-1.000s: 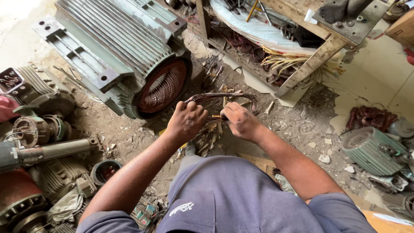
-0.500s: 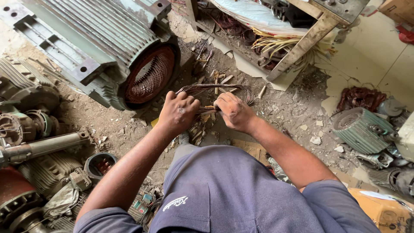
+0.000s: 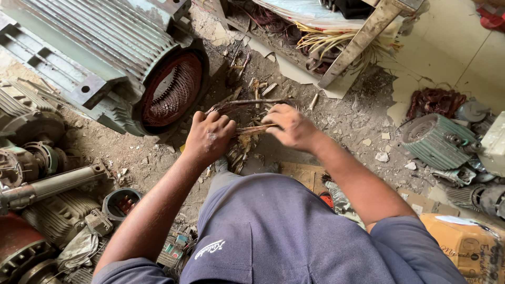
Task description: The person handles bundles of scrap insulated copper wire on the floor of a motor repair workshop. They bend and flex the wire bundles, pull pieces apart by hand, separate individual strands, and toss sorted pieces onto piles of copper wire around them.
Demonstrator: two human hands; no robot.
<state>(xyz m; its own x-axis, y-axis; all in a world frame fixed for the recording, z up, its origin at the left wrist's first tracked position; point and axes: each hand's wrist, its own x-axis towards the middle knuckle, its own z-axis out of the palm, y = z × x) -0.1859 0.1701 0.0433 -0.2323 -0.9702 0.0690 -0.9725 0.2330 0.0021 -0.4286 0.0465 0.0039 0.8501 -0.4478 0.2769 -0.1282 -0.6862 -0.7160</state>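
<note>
Now the view sits closer over both hands than it did 1 second ago, and the wire bundle between them reads straighter than the loop it formed then, which suggests the strands are being drawn out and pulled level. The left hand is clenched on the left end of the bundle, knuckles up, and the right hand is closed on the strands toward the right, fingers curled around them. So the wire lies stretched between the 2 hands, just above a litter of short sticks and offcuts on the floor. That floor is bare, dusty concrete strewn with chips and rubble. At upper left lies a big ribbed grey motor on its side, its open end showing copper windings. Along the left edge are smaller motor parts and a steel shaft. At upper right a rough wooden frame holds pale cables, and at right a small green ribbed motor rests near a heap of dark red wire.
</note>
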